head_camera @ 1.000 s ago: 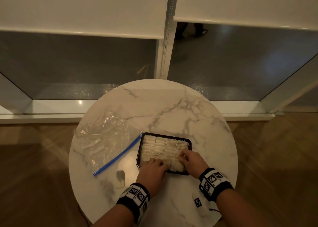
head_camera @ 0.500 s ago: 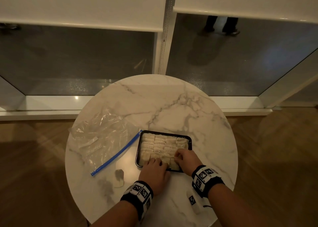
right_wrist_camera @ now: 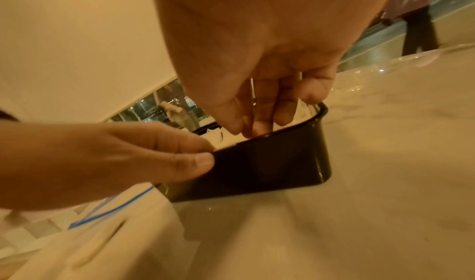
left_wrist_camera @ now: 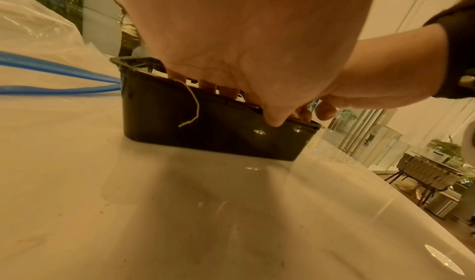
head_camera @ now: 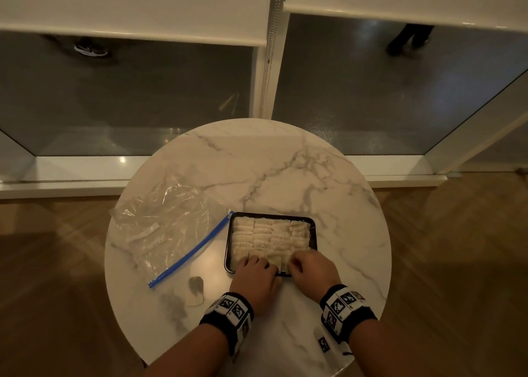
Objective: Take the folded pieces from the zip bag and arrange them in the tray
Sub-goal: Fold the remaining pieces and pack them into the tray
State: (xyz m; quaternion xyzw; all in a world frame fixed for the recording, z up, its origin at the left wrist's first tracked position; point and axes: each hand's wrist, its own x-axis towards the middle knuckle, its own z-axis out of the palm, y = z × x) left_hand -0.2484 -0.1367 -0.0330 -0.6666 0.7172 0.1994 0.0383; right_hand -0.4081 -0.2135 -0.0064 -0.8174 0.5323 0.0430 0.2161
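Observation:
A black tray (head_camera: 315, 231) sits on the round marble table (head_camera: 257, 171), filled with rows of pale folded pieces (head_camera: 265, 233). My left hand (head_camera: 254, 272) is at the tray's near left edge: its thumb (right_wrist_camera: 203, 162) presses the outer wall (left_wrist_camera: 205, 126) while the fingers curl over the rim. My right hand (head_camera: 307, 263) reaches into the near right corner, where its fingertips (right_wrist_camera: 244, 130) come together on a folded piece (right_wrist_camera: 213, 138). The clear zip bag (head_camera: 165, 228) with its blue zip (head_camera: 191, 251) lies flat to the left, with a few pieces left inside.
A small dark-and-pale scrap (head_camera: 196, 289) lies on the table near my left wrist. A white tagged device (head_camera: 324, 343) sits by the right wrist at the table's near edge. A loose thread (left_wrist_camera: 192, 105) hangs over the tray wall. Window glass stands behind the table.
Both hands stay at the tray's near edge. My right hand has edged slightly left along the near row. The head view has shifted a little.

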